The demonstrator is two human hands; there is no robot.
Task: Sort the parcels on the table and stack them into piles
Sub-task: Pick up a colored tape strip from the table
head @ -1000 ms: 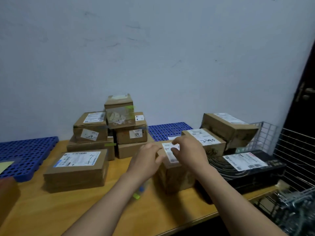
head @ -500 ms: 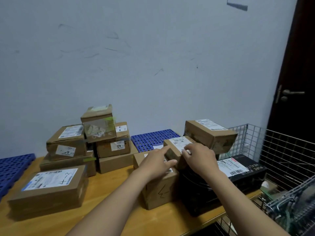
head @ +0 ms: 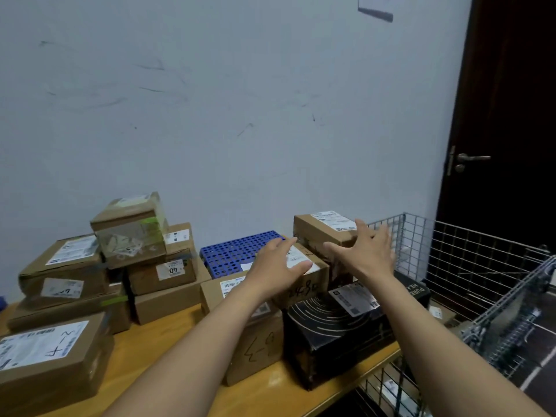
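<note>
- Your left grip [head: 279, 266] lay released, fingers straight and palm down, on top of the small brown parcel [head: 304, 281], covering part of its white label.
- Your right grip [head: 365, 251] was released too, fingers spread wide, raised at the right end of the tilted parcel [head: 322, 233]; whether the fingertips touched the cardboard could not be told.
- That small brown parcel sat on the pen-marked parcel [head: 255, 350], just beside the black box [head: 337, 335], with ink scrawl on its near face.
- You had the black box at the near right edge of the table [head: 156, 338], touching the pen-marked parcel's right side, a white label on its top.
- Behind the small one, the tilted parcel rose at the far right, its label facing up.
- To your left, a pile of brown parcels [head: 162, 275] stood near the wall, topped by a taped parcel [head: 132, 230].
- Nearest on the left lay a flat labelled parcel [head: 48, 359], well apart from both grips.
- Between that pile and your grips, at the far side, lay a blue perforated mat [head: 234, 251].
- Right of the table stood a wire basket [head: 451, 254], with a dark door [head: 511, 145] beyond it.
</note>
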